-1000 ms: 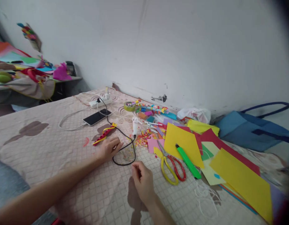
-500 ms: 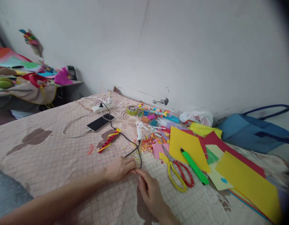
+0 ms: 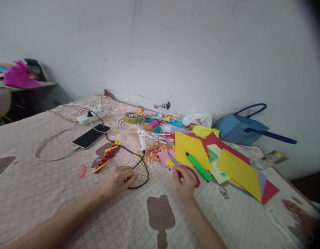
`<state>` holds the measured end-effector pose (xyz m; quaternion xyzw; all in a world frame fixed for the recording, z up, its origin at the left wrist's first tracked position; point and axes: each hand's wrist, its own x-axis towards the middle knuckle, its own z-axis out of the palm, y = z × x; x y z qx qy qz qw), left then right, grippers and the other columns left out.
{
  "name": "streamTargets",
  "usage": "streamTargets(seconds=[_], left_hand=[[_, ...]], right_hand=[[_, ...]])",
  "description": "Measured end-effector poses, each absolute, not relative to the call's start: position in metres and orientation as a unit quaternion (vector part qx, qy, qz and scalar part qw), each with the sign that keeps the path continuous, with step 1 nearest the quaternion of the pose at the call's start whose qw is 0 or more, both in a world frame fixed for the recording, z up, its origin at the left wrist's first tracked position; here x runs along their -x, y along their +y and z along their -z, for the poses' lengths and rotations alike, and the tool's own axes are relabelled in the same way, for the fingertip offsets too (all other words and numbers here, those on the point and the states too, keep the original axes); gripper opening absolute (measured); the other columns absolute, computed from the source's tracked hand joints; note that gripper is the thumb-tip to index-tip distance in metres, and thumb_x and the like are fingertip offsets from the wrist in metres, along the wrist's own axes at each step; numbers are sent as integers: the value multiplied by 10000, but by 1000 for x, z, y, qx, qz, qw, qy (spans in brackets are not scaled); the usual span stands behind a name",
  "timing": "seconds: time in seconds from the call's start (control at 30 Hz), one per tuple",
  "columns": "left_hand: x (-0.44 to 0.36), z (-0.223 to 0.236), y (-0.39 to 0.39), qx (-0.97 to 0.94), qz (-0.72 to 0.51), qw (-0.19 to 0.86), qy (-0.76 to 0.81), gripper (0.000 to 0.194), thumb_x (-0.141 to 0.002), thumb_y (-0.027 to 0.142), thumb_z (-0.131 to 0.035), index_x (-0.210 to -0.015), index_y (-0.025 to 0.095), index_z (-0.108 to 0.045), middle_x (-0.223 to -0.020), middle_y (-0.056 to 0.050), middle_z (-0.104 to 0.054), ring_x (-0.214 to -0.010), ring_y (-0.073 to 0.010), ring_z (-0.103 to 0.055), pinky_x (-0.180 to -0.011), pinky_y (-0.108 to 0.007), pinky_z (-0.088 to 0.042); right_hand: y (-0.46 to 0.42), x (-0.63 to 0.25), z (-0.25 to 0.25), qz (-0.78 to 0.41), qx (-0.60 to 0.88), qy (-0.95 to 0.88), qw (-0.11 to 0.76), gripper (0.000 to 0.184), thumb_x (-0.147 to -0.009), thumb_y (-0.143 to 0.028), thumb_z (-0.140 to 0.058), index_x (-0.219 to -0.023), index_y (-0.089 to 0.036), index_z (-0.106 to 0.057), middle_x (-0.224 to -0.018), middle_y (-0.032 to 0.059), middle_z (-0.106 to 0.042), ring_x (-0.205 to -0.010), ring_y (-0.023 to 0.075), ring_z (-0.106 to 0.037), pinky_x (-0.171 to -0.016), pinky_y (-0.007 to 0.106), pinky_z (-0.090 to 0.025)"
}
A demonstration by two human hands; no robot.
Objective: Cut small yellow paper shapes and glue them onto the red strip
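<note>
My left hand (image 3: 120, 180) rests on the patterned tablecloth with its fingers closed; anything between them is too small or hidden to name. A black cord loops beside its fingertips, running up to a white glue gun (image 3: 142, 141). Just behind this hand lies a red strip with a yellow twist around it (image 3: 106, 159). My right hand (image 3: 185, 184) has curled fingers over the handles of a pair of scissors (image 3: 196, 178), hiding most of the yellow handle. Whether it touches them, or what its fingers pinch, I cannot make out. A green cutter knife (image 3: 198, 166) lies right of the scissors.
Yellow sheets (image 3: 192, 148) and other coloured paper spread over the right side. Small red and yellow bits (image 3: 154, 152) are scattered near the glue gun. A phone (image 3: 91, 136) and a power strip (image 3: 91, 117) are at left. A blue bag (image 3: 240, 129) stands against the wall.
My hands were together over the cloth; now they are apart, the right one over the scissors. The view has turned to the right.
</note>
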<state>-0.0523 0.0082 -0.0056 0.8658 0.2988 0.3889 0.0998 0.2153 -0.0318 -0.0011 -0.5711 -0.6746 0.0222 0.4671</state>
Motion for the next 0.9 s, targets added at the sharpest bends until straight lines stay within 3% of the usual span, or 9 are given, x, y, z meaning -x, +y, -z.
streamTargets(seconds=[0.07,0.17,0.3,0.47,0.7,0.9], left_hand=[[54,3,10,-854,-406,114,305,251,-854,191,-491,-612,172,-432,-569,34,-450,-490,-70,-397,-489,-210,-282],[53,-5,9,-852,-397,136,313,134,-869,199,-468,-746,165,-508,-690,2,-540,-551,-77,-452,-529,-203,-326],[39,-20,5,-874,-344,126,319,335,-910,238,-380,-588,169,-440,-539,28,-439,-494,-83,-431,-495,-212,-293],[15,-36,1,-923,-278,103,244,351,-922,288,-357,-613,167,-473,-588,-3,-527,-525,-98,-481,-508,-230,-297],[13,-30,4,-914,-281,155,248,386,-940,312,-314,-618,163,-467,-590,-7,-518,-535,-98,-473,-525,-222,-307],[20,-23,-1,-908,-284,181,251,382,-941,297,-303,-633,158,-482,-593,-3,-506,-545,-96,-471,-527,-215,-314]], right_hand=[[-18,-236,-7,-16,608,-651,455,258,-898,-299,-396,-926,-150,-605,-864,104,-685,-763,193,-639,-679,305,-499],[-2,-260,-16,-34,641,-658,394,270,-887,-332,-403,-861,-151,-600,-728,62,-670,-638,177,-624,-582,270,-483],[9,-264,-16,-59,645,-711,274,123,-789,-293,-564,-782,-181,-614,-676,5,-642,-626,157,-606,-591,239,-451],[7,-245,-8,-17,656,-734,174,155,-744,-216,-603,-896,-187,-609,-927,55,-609,-837,184,-595,-683,244,-412],[4,-237,-5,44,681,-724,102,151,-851,-225,-466,-919,-182,-594,-937,78,-570,-802,196,-586,-626,260,-383],[3,-230,-8,57,685,-722,78,178,-853,-296,-509,-949,-176,-598,-956,88,-578,-868,206,-592,-657,257,-396]])
